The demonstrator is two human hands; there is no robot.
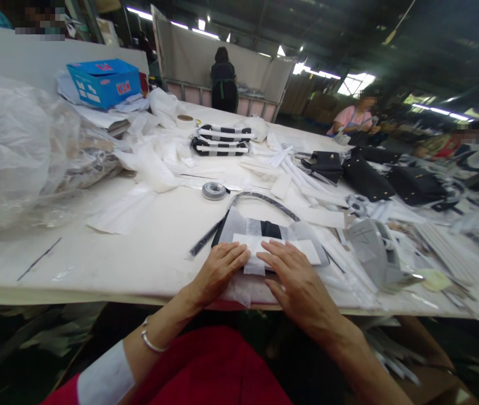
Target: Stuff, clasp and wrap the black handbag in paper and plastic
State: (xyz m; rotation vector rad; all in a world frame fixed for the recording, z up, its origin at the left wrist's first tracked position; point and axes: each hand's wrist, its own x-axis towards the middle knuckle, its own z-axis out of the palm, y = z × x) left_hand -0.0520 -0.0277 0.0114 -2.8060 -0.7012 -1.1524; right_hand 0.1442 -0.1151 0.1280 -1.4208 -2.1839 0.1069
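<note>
A black handbag (271, 229) lies near the table's front edge, partly covered by thin white wrapping sheet. Its curved black handle (264, 198), which looks wrapped in clear film, arches out on the far side. Across the bag rests a flat white strip (302, 250). My left hand (224, 264) lies on the strip's left end, fingers stretched and close together. My right hand (292, 273) presses its spread fingers on the strip's middle, the thumb apart. Neither hand grasps anything. The bag's near side is largely hidden under the strip and my hands.
Right of the bag stands a grey tape dispenser (372, 250). A coiled grey roll (214, 191) lies beyond the handle. Several black bags (368, 177) are at the right, wrapped striped bundles (222, 140) farther back. Clear plastic (15, 146) and a blue box (104, 84) are left.
</note>
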